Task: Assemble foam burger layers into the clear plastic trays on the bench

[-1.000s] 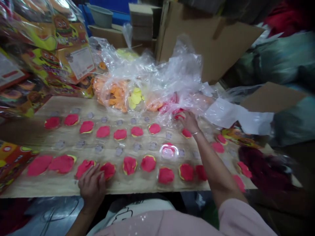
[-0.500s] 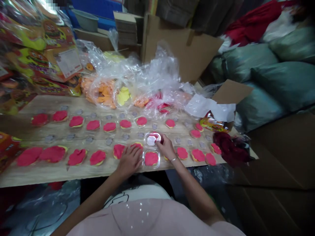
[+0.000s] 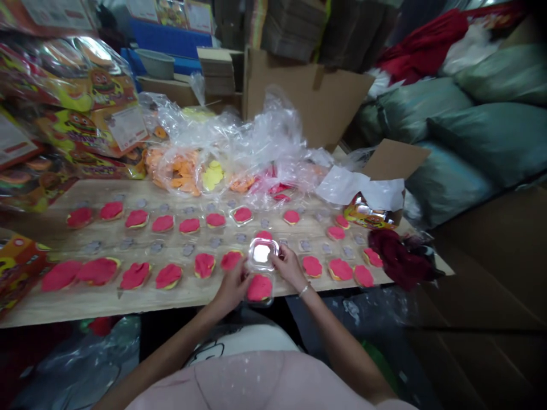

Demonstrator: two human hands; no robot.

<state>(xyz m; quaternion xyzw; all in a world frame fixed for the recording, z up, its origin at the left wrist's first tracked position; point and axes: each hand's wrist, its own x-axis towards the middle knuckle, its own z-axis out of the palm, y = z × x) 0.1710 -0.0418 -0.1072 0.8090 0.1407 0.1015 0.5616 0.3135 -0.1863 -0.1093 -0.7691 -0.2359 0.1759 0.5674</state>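
Note:
A hinged clear plastic box (image 3: 264, 267) lies before me at the table's front edge, its lid raised and catching the light. In its lower half sits a pink flower-shaped piece (image 3: 259, 288). My right hand (image 3: 290, 267) pinches the right rim of the lid. From the other side my left hand (image 3: 233, 286) has closed fingers on the box's left edge, near the hinge. Another pink piece (image 3: 231, 260) rests just beyond my left hand. Behind the lid, one more pink piece (image 3: 264, 234) is partly hidden.
Two rows of open boxes with pink pieces cover the table (image 3: 171, 304). Plastic bags (image 3: 273, 131) of orange, yellow and pink pieces lie behind. Printed packages (image 3: 94, 125) are stacked at left. Dark red cloth (image 3: 395, 259) and an open carton (image 3: 395, 159) are at right.
My left hand has moved right from the neighbouring pink piece to the box's edge. The lid has tilted up and toward me in my right hand. The view has shifted slightly.

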